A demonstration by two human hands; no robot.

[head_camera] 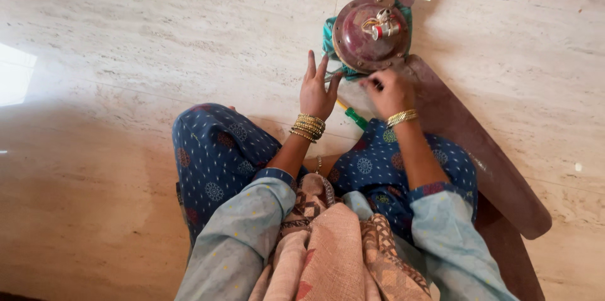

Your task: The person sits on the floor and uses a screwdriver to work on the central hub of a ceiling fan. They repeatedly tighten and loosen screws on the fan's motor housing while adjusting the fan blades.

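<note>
A dismantled dark red metal ceiling fan point(368, 33) is lying on the pale marble floor point(157, 36), its round motor housing resting on a teal cloth point(329, 39). The left hand point(317, 90) is touching the housing's rim, fingers spread and holding nothing. The right hand point(389, 90) is pinching something too small to tell. A green-handled screwdriver point(354, 116) is lying between the wrists.

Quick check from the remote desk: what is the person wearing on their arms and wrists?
Both arms have pale blue sleeves with small coloured dots and a dark blue patterned cuff, pushed up toward the elbow. The left hand has a thick stack of gold bangles at the wrist. The right hand has a thinner set of gold bangles. No gloves on either hand.
</note>
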